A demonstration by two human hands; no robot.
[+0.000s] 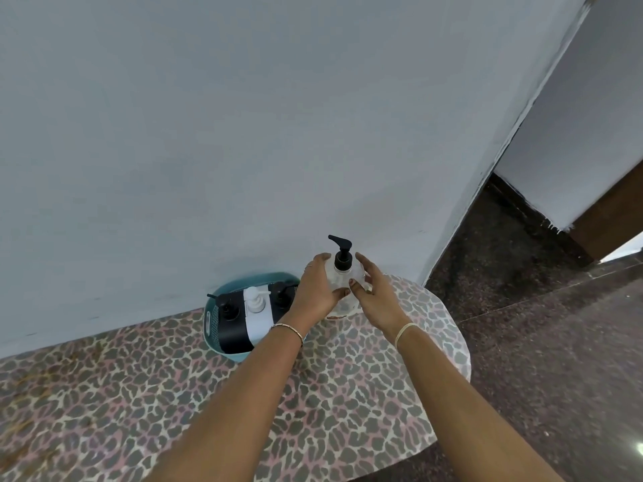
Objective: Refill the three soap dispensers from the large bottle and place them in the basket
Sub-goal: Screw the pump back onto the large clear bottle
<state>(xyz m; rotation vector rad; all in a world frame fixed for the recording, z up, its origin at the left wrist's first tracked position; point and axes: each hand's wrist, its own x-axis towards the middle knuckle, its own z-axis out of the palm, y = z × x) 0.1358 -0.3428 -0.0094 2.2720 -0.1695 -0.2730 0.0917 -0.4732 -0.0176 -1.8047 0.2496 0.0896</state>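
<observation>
The large clear bottle (342, 276) with a black pump top stands upright on the table near the wall. My left hand (318, 288) curls round its left side. My right hand (374, 293) lies against its right side, thumb on the front, fingers fairly straight. Left of them, the teal basket (208, 320) holds three dispensers side by side: a black one (229, 323) at the left, a white one (255, 313) in the middle, and another black one (282, 295) at the right, partly hidden by my left hand.
The table (156, 394) wears a leopard-print cloth and stands against a pale wall (243, 133). Its rounded right end falls off to a dark stone floor (539, 325). A doorway opens at the far right.
</observation>
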